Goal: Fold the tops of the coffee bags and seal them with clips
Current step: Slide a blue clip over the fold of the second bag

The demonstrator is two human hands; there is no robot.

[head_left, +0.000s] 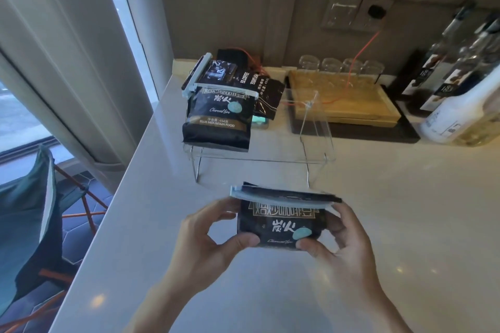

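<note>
Nearest the camera, both hands hold a black coffee bag just above the pale countertop. The left hand grasps the bag's left edge, thumb pressed on the front and fingers curled behind; the right hand grips the right edge the same way, its thumb beside a pale blue oval sticker. A light blue clip runs across the bag's folded top. The front shows gold-framed Chinese characters, larger white characters below, and a small script line too blurred to read here.

Beyond the hands stands a clear acrylic rack. On its left end sits a second black bag, upright and sealed across the top with a whitish clip; its label reads "Charcoal fire", "454" after some Chinese text, and "BLUE MOUNTAIN FOOD". Just behind it, more black bags lean together, one printed "EB.COFFEE", another closed by a clip.

To the right, a wooden tray rests on a dark mat, with clear glasses behind it. At far right are a white bottle and dark bottles, their labels unreadable.
</note>
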